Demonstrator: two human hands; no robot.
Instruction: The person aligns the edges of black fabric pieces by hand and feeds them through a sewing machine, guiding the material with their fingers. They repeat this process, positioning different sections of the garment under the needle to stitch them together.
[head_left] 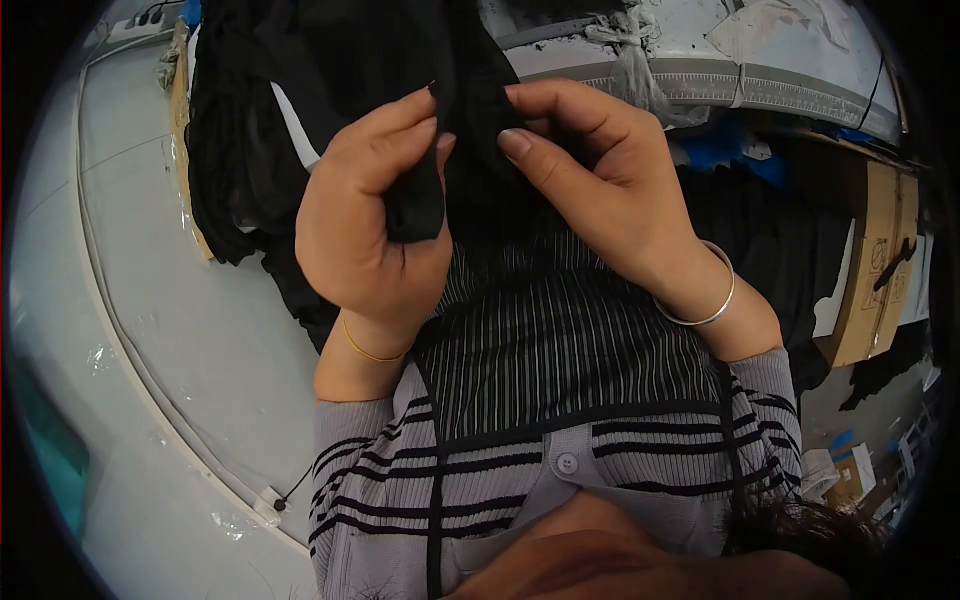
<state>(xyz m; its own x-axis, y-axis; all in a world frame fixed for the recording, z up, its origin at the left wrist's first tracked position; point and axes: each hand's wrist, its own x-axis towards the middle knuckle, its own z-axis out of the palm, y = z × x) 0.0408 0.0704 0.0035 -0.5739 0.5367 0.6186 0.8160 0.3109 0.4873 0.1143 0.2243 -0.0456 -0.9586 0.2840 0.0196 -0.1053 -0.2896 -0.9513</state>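
Black fabric (340, 50) hangs from the top of the head view down toward my lap, between my two hands. My left hand (365, 200) is closed with a fold of it between thumb and fingers, and a flap of the cloth drops below the fingertips. On the other side, my right hand (610, 165) pinches the dark cloth with thumb and forefinger. The exact edge it grips blends into the black and is hard to make out. A narrow white piece (296, 125) shows against the fabric, left of my left hand.
A work table with a ruler strip (770, 88) along its edge lies at the upper right, with clear plastic (640, 60) tied round it. Cardboard boxes (875, 260) and more dark cloth (760, 240) stand to my right. A cable (120, 330) runs along the pale floor at left.
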